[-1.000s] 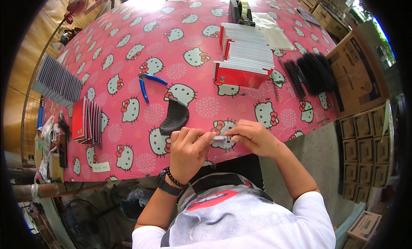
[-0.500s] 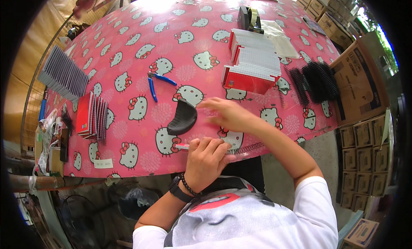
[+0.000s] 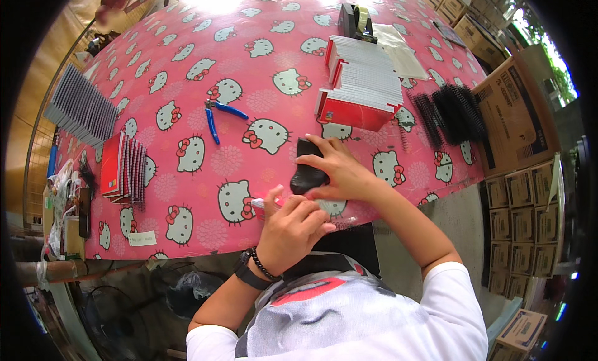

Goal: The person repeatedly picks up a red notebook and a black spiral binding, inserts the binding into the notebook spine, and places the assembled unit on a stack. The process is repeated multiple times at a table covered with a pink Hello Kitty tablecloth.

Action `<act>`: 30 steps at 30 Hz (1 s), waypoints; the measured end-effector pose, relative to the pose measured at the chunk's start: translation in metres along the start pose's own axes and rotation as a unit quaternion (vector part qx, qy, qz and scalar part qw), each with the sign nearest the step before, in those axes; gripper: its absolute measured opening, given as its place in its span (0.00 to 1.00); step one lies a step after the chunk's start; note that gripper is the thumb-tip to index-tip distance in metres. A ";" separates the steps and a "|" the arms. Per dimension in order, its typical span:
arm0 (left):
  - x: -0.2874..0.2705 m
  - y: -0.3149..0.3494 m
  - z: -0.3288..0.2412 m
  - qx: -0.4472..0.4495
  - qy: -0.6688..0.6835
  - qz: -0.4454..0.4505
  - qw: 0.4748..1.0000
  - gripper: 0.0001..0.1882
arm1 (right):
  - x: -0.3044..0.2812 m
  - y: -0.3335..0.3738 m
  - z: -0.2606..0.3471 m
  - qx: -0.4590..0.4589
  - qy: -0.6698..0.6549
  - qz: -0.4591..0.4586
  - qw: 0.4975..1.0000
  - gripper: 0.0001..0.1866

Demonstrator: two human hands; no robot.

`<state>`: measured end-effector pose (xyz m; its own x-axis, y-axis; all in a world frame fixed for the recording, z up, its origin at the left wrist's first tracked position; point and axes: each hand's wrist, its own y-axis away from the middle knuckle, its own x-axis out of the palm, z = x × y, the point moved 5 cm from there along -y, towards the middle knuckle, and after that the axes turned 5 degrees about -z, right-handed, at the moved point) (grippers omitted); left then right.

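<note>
My left hand (image 3: 293,221) is closed on a notebook (image 3: 258,204) at the table's near edge. Only a bit of its red cover and white pages shows past the fingers. Right beside it, my right hand (image 3: 342,171) grips a black, curved, ribbed block (image 3: 308,174), thumb on the near side and fingers over the far side. The block's lower end is close to the notebook. My hands hide most of the notebook and any coil in it. Blue-handled cutters (image 3: 215,117) lie open on the table, farther off to the left.
Stacked red-covered notebooks (image 3: 361,90) stand at the back right, near a tape dispenser (image 3: 356,23). Black spiral coils (image 3: 458,115) lie beside a cardboard box (image 3: 517,118). Coil-bound notebooks (image 3: 123,171) and another stack (image 3: 81,105) stand at left. A paper slip (image 3: 142,238) lies near the front edge.
My right hand, empty before, has taken hold of the black block and brought it right, next to my left hand. The notebook's end is tilted up more. The view has shifted slightly.
</note>
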<state>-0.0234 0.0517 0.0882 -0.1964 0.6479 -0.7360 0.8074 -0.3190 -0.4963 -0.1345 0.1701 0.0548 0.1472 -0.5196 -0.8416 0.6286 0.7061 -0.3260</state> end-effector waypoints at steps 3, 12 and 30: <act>-0.016 -0.004 0.001 -0.039 -0.004 -0.049 0.998 0.17 | 0.001 0.000 -0.001 0.023 -0.010 -0.016 1.000 0.33; -0.006 0.008 0.030 -0.031 -0.038 -0.058 0.997 0.13 | -0.035 0.044 0.021 0.097 -0.280 0.036 0.954 0.30; -0.020 0.013 0.043 -0.089 0.026 -0.147 0.985 0.47 | -0.031 0.022 0.024 0.123 -0.491 0.022 0.862 0.30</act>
<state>-0.0332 0.0048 0.0765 -0.4117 0.7295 -0.5461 0.8055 0.0110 -0.5925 -0.1070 0.1902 0.0835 0.6748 -0.7368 -0.0417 0.7310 0.6751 -0.0995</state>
